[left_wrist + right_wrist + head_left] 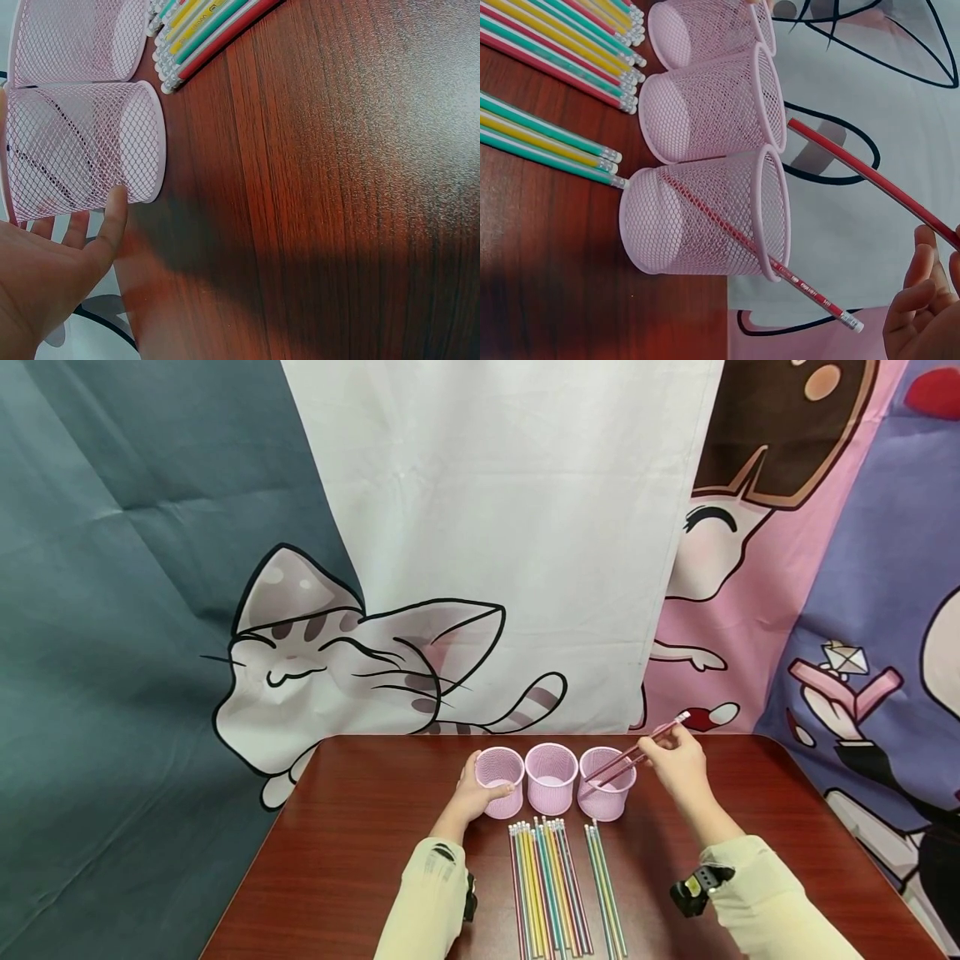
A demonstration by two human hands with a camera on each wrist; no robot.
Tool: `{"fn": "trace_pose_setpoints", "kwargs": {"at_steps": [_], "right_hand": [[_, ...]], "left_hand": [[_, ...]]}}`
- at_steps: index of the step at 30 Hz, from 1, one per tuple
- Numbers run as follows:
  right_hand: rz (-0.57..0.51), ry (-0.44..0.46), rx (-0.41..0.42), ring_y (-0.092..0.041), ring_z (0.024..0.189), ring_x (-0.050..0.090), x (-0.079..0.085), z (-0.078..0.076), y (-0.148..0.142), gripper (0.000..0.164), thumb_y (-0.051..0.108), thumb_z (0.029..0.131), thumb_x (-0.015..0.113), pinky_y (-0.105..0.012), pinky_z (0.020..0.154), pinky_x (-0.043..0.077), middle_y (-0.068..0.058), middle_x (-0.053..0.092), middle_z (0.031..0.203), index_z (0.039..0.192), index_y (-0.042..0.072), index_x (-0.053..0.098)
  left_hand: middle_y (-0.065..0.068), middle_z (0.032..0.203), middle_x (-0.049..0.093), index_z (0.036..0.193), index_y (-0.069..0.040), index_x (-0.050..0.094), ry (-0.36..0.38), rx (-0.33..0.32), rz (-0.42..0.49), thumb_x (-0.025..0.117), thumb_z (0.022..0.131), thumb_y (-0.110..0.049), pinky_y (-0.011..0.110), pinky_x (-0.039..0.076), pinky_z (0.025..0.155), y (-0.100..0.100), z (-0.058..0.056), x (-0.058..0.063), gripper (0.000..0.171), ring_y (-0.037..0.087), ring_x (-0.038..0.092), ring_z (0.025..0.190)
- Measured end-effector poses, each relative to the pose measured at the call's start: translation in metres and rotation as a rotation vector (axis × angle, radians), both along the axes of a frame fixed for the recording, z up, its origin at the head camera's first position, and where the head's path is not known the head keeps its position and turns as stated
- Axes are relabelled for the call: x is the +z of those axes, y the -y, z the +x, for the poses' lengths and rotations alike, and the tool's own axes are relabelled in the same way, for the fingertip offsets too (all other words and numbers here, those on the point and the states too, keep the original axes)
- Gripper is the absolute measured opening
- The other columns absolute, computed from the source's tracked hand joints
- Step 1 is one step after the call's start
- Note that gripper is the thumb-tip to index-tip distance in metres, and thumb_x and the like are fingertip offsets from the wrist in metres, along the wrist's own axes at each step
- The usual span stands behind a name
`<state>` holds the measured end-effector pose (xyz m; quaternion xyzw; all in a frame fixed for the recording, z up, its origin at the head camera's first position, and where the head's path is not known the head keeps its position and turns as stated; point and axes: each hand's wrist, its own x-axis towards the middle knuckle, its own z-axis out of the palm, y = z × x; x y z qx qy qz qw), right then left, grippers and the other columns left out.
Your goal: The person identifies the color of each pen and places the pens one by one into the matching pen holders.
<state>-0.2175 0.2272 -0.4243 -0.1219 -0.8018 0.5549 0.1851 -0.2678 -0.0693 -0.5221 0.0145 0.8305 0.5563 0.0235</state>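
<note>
Three pink mesh pencil cups stand side by side: the left cup, the middle cup and the right cup. My left hand grips the left cup, thumb on its near side and fingers round the far side, as the left wrist view also shows. My right hand pinches a red pencil near its eraser end, slanting down toward the right cup's mouth. Another red pencil leans inside the right cup, its white eraser end sticking out over the rim.
In front of the cups lies a row of red, yellow and green pencils, eraser ends toward the cups. Three more pencils, two green and one yellow, lie apart on the right. The brown table meets a printed cloth behind.
</note>
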Motion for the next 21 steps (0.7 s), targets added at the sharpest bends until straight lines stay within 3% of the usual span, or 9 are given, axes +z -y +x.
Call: {"fn": "trace_pose_setpoints", "kwargs": {"at_steps": [7, 13, 21], "right_hand": [[-0.125, -0.014, -0.030, 0.001, 0.050, 0.053, -0.004, -0.002, -0.006, 0.015, 0.005, 0.082, 0.057, -0.016, 0.052, 0.046, 0.017, 0.055, 0.061, 0.094, -0.002, 0.051], [-0.155, 0.042, -0.040, -0.001, 0.050, 0.053, -0.005, -0.003, -0.011, 0.013, 0.010, 0.083, 0.058, -0.019, 0.044, 0.039, 0.014, 0.055, 0.061, 0.092, 0.005, 0.051], [-0.190, 0.094, -0.052, 0.000, 0.050, 0.054, -0.011, -0.003, -0.016, 0.012, 0.012, 0.085, 0.058, -0.019, 0.043, 0.038, 0.013, 0.054, 0.063, 0.091, 0.007, 0.050]], "left_hand": [[0.024, 0.136, 0.038, 0.140, -0.006, 0.028, -0.020, -0.003, 0.007, 0.083, 0.066, -0.017, 0.054, 0.028, 0.100, 0.000, 0.000, 0.000, 0.093, 0.040, 0.035, 0.123], [0.023, 0.137, 0.037, 0.141, -0.007, 0.028, -0.008, 0.001, 0.018, 0.083, 0.066, -0.018, 0.054, 0.028, 0.100, 0.000, 0.001, 0.001, 0.093, 0.040, 0.034, 0.124], [0.024, 0.136, 0.036, 0.141, -0.005, 0.027, -0.016, -0.007, 0.022, 0.082, 0.067, -0.016, 0.053, 0.028, 0.100, 0.000, 0.002, 0.002, 0.093, 0.040, 0.034, 0.124]]}}
